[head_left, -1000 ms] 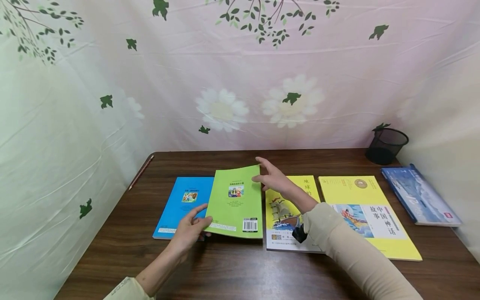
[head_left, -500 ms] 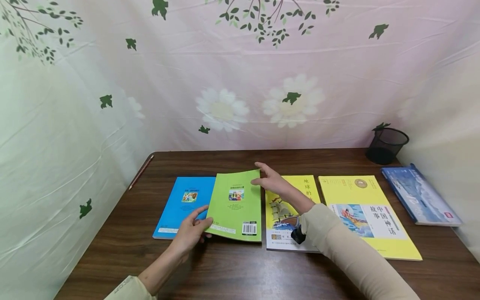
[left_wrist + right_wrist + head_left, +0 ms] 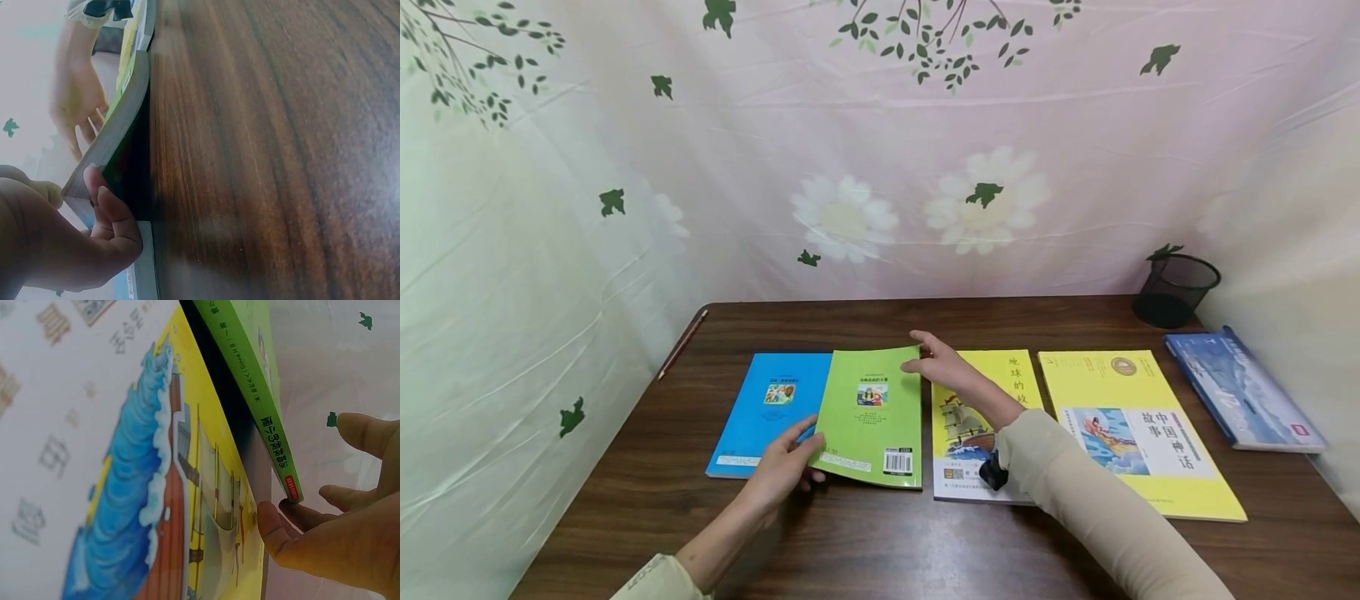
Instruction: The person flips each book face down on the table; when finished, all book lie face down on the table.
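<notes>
A green paperback book (image 3: pixel 868 429) lies back cover up, between a blue book (image 3: pixel 775 379) and a yellow book with a ship picture (image 3: pixel 961 425). My left hand (image 3: pixel 781 467) pinches its lower left corner between thumb and fingers. In the left wrist view, that side of the green book (image 3: pixel 115 140) bends up above the table while its far end slopes down. My right hand (image 3: pixel 953 371) is at the upper right corner, fingers spread. The right wrist view shows a fingertip touching the end of the green spine (image 3: pixel 265 419), with the thumb apart from it.
A larger yellow book (image 3: pixel 1120 379) lies to the right, with a blue-and-white book (image 3: pixel 1243 392) by the right wall. Behind stands a black mesh pen holder (image 3: pixel 1176 292). A pencil (image 3: pixel 682 344) rests near the left table edge. Printed cloth (image 3: pixel 880 125) encloses the table.
The green book has come down and slightly toward me, lining up with the blue one. My right hand has lowered with its top corner; my left hand keeps its grip.
</notes>
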`<state>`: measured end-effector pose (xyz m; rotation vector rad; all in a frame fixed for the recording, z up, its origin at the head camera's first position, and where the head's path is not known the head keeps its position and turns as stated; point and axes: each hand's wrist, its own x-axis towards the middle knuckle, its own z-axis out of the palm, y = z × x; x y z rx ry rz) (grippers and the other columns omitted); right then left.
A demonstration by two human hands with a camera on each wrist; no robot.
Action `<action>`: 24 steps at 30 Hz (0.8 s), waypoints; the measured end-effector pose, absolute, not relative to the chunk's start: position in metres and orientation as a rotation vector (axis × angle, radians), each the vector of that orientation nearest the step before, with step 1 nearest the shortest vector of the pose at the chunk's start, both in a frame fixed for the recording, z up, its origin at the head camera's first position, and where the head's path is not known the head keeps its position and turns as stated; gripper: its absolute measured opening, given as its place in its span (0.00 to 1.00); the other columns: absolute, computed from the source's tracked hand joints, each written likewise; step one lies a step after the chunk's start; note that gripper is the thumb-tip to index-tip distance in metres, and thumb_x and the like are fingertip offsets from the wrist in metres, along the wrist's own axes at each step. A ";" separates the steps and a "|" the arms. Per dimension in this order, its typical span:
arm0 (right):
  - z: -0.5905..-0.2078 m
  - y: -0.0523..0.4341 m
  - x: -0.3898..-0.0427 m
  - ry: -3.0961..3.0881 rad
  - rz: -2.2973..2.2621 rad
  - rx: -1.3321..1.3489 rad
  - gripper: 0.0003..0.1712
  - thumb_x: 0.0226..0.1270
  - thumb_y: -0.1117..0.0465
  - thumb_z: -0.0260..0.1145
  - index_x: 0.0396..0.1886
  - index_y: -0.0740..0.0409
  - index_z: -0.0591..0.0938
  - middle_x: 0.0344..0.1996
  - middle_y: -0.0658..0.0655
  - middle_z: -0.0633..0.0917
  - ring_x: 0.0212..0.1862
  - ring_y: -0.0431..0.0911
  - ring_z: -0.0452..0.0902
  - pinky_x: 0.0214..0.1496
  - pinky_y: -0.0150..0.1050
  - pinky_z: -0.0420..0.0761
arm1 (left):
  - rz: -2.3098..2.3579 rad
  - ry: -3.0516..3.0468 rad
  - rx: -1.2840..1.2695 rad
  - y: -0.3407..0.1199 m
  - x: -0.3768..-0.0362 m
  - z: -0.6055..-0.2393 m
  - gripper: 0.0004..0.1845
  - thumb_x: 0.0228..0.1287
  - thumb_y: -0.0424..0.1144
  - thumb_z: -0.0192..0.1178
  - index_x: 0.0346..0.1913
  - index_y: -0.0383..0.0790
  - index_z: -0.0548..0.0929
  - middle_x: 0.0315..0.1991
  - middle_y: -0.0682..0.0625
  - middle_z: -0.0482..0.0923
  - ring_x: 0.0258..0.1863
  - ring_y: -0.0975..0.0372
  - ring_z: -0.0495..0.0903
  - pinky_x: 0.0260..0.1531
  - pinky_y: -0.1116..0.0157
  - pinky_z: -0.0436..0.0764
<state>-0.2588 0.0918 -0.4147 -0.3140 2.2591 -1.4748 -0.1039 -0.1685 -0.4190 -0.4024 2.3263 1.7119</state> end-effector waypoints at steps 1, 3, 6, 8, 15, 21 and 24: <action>-0.415 0.092 -0.259 2.259 -1.472 -0.312 0.44 0.72 0.51 0.61 0.81 0.48 0.51 0.79 0.63 0.55 0.79 0.60 0.50 0.76 0.63 0.59 | 1.711 2.323 -0.403 -0.168 -0.103 -0.419 0.30 0.76 0.46 0.53 0.76 0.43 0.63 0.41 0.42 0.79 0.28 0.56 0.82 0.31 0.62 0.77; -0.416 0.091 -0.260 2.256 -1.468 -0.308 0.44 0.73 0.51 0.61 0.81 0.48 0.51 0.79 0.63 0.54 0.79 0.60 0.49 0.76 0.63 0.58 | 1.706 2.323 -0.404 -0.169 -0.103 -0.418 0.30 0.77 0.46 0.53 0.76 0.43 0.62 0.41 0.42 0.79 0.29 0.56 0.82 0.31 0.62 0.77; -0.417 0.092 -0.260 2.252 -1.463 -0.305 0.44 0.73 0.51 0.61 0.81 0.48 0.50 0.79 0.63 0.53 0.80 0.61 0.49 0.76 0.63 0.58 | 1.696 2.326 -0.402 -0.169 -0.102 -0.416 0.31 0.77 0.47 0.52 0.77 0.43 0.61 0.42 0.42 0.80 0.29 0.56 0.82 0.31 0.62 0.77; -0.417 0.091 -0.260 2.255 -1.458 -0.299 0.44 0.73 0.51 0.61 0.82 0.48 0.50 0.80 0.63 0.53 0.80 0.61 0.48 0.76 0.64 0.58 | 1.688 2.326 -0.397 -0.169 -0.102 -0.416 0.31 0.77 0.47 0.52 0.77 0.43 0.60 0.42 0.42 0.80 0.29 0.56 0.82 0.31 0.62 0.77; -0.418 0.088 -0.259 2.328 -1.382 -0.269 0.45 0.71 0.50 0.62 0.82 0.48 0.51 0.80 0.59 0.54 0.81 0.60 0.42 0.76 0.66 0.56 | 1.650 2.323 -0.368 -0.169 -0.101 -0.415 0.32 0.78 0.45 0.51 0.79 0.42 0.57 0.45 0.42 0.79 0.29 0.56 0.82 0.31 0.62 0.78; -0.420 0.088 -0.262 2.375 -1.328 -0.253 0.45 0.71 0.49 0.62 0.81 0.47 0.52 0.80 0.59 0.54 0.80 0.64 0.27 0.76 0.71 0.47 | 1.614 2.290 -0.352 -0.170 -0.100 -0.413 0.34 0.77 0.44 0.52 0.79 0.42 0.55 0.49 0.41 0.78 0.30 0.57 0.83 0.32 0.62 0.78; -0.420 0.089 -0.261 2.378 -1.321 -0.254 0.45 0.71 0.48 0.62 0.81 0.46 0.52 0.81 0.59 0.52 0.80 0.65 0.25 0.75 0.72 0.45 | 1.585 2.275 -0.353 -0.169 -0.101 -0.412 0.34 0.76 0.45 0.53 0.79 0.42 0.55 0.52 0.41 0.79 0.31 0.57 0.84 0.32 0.62 0.79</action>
